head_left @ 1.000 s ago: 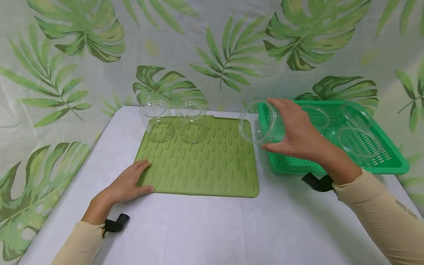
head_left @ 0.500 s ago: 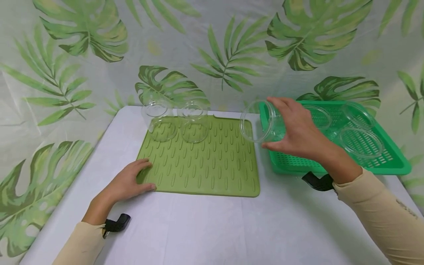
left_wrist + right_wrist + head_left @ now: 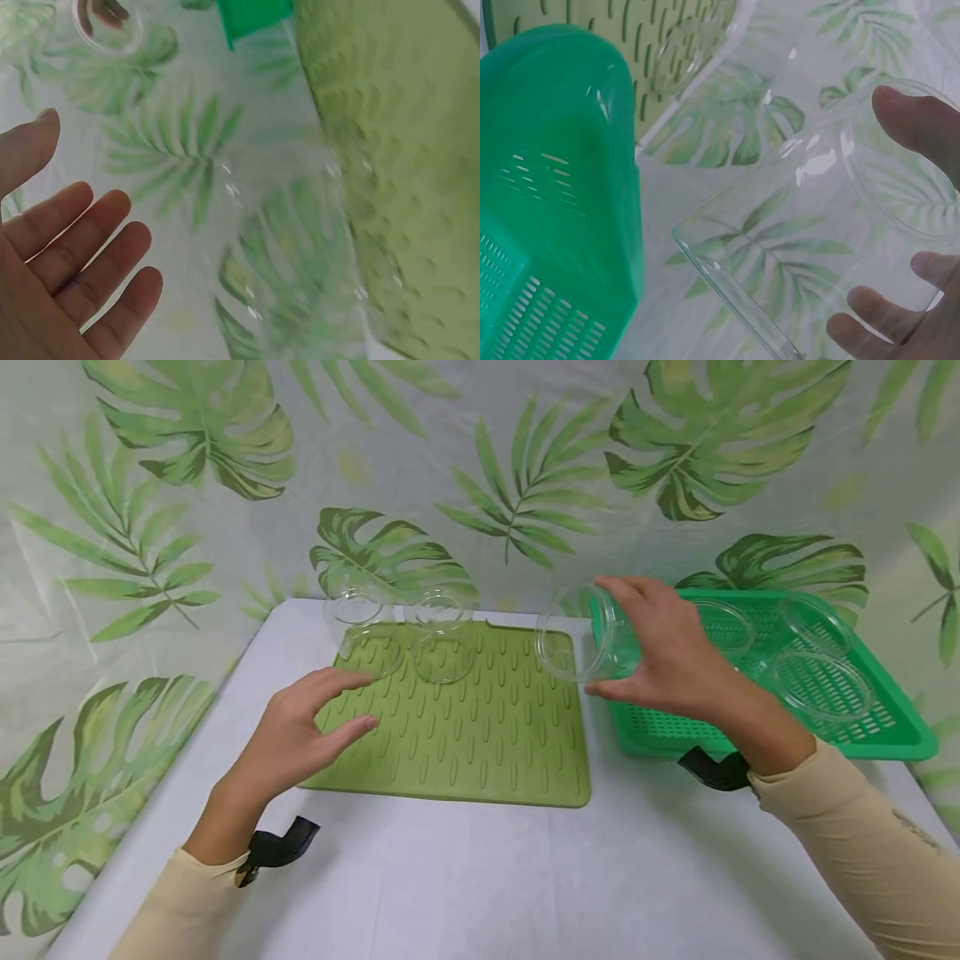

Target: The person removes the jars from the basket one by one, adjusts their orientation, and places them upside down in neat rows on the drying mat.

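Observation:
My right hand (image 3: 663, 647) grips a clear round container (image 3: 572, 639), tipped on its side with the wide rim facing left. It hangs between the mat and the basket. In the right wrist view my thumb and fingers reach around the container (image 3: 787, 195) near its base. My left hand (image 3: 303, 727) hovers over the left part of the green mat (image 3: 465, 743), thumb and fingers apart, holding nothing. In the left wrist view the left hand (image 3: 75, 270) has loosely spread fingers. Two similar clear containers (image 3: 444, 647) stand wide rim down along the mat's back edge.
A green slotted basket (image 3: 675, 745) stands at the right with several clear containers (image 3: 823, 685) inside. White cloth (image 3: 480, 877) covers the table, and a leaf-patterned sheet (image 3: 517, 452) hangs behind it. Black wrist straps (image 3: 283, 843) sit on both forearms.
My left hand has lifted off the mat's left edge and moved up and slightly right. The right hand keeps its grip, with the container shifted only slightly left and turned a little.

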Available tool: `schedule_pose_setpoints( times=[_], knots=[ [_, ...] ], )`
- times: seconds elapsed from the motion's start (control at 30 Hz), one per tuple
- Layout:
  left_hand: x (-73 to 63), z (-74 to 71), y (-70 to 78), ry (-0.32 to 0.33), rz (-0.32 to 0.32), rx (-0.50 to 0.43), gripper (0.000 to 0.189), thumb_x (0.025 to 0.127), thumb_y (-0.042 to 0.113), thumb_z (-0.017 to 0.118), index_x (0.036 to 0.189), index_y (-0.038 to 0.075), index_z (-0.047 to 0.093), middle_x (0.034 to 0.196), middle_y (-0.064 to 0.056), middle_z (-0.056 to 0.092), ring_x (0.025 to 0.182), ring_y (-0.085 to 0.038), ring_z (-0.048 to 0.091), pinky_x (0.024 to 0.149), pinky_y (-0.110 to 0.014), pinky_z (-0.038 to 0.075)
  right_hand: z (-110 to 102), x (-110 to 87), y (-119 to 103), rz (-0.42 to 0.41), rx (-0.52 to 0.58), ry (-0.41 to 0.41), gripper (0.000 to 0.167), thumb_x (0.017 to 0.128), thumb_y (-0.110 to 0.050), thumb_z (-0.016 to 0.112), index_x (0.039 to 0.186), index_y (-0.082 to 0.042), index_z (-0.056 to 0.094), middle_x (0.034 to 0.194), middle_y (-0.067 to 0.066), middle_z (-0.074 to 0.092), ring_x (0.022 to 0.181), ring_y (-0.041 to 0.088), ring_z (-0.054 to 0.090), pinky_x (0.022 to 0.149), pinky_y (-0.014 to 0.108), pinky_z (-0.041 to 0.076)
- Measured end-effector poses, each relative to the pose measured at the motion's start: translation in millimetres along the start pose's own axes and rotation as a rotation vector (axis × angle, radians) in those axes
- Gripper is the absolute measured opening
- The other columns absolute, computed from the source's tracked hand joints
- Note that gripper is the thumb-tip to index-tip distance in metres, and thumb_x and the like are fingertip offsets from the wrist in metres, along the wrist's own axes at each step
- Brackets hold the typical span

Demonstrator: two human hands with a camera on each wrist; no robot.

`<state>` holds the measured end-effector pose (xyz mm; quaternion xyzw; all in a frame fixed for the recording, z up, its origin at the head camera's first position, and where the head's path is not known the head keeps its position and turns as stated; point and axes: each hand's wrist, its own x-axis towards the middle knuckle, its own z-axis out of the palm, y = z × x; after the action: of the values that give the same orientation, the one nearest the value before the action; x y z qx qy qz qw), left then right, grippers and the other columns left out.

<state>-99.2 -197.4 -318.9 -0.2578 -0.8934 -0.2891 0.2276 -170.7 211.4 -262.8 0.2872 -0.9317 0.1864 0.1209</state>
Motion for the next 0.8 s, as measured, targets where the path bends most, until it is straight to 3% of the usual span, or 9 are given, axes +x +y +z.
schedule_pose_setpoints(
  times=[0.27,0.67,0.8],
  knots=[
    [26.5,13.6,20.5,0.041,0.09,-0.112,0.052,0.076,0.009,0.084,0.124,0.001,0.065,0.123,-0.015,0.069,0.119,-0.031,0.062,0.102,-0.044,0.049,1.2,2.8,-5.8,-0.018,-0.017,0.005,0.111,0.065,-0.029,0.093,0.155,-0.012,0.03,0.148,0.022,0.04,0.137,0.042,0.036,0.101,0.071,0.03],
    [55.4,33.7,38.9,0.078,0.143,-0.168,0.059,0.079,0.017,0.083,0.132,0.001,0.06,0.129,-0.015,0.065,0.125,-0.03,0.058,0.108,-0.045,0.045,7.0,6.8,-16.2,-0.056,-0.038,-0.001,0.11,0.064,-0.031,0.093,0.154,-0.012,0.032,0.147,0.021,0.042,0.137,0.042,0.038,0.104,0.073,0.028],
    [61.1,40.7,44.0,0.07,0.135,-0.169,0.06,0.081,0.019,0.082,0.133,0.002,0.058,0.134,-0.015,0.062,0.129,-0.03,0.056,0.112,-0.045,0.044,9.3,7.8,-20.7,-0.065,-0.043,-0.006,0.11,0.064,-0.034,0.093,0.154,-0.014,0.032,0.146,0.021,0.043,0.138,0.042,0.037,0.106,0.073,0.028]
  ],
)
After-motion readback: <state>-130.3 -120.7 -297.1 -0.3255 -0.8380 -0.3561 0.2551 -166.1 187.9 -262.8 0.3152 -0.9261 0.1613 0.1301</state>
